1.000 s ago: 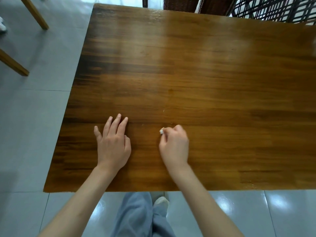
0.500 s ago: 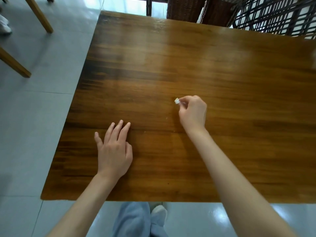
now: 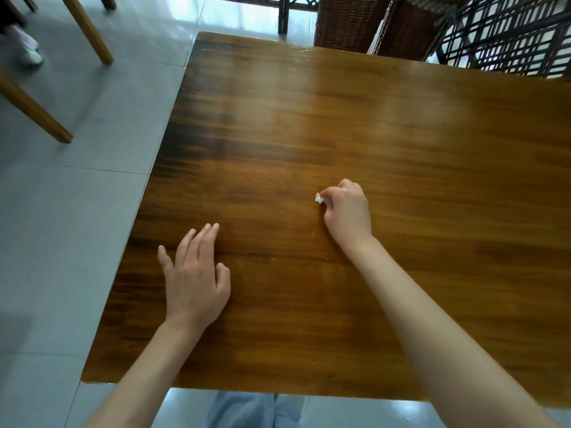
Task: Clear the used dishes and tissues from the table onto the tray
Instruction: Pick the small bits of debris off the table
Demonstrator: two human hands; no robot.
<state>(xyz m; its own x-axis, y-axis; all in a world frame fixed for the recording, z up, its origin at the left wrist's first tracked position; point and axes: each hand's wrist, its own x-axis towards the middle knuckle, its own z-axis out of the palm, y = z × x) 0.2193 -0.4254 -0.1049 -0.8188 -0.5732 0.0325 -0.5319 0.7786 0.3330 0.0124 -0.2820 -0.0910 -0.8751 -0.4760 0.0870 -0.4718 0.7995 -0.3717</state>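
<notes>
A small white scrap of tissue (image 3: 319,198) is pinched between the fingertips of my right hand (image 3: 347,211), which is curled low over the middle of the brown wooden table (image 3: 401,134). My left hand (image 3: 194,279) rests flat on the table near its front left part, fingers straight and slightly spread, holding nothing. No tray and no dishes show in the head view.
Grey tiled floor (image 3: 71,211) lies left of the table. Wooden chair legs (image 3: 86,29) stand at the far left, beside someone's white shoe (image 3: 26,46). Wicker chairs (image 3: 349,23) and a dark lattice (image 3: 509,35) stand behind the far edge.
My right hand has carried the tissue scrap from near the front edge forward to the table's middle. The left hand has stayed flat in place. The camera has tilted slightly.
</notes>
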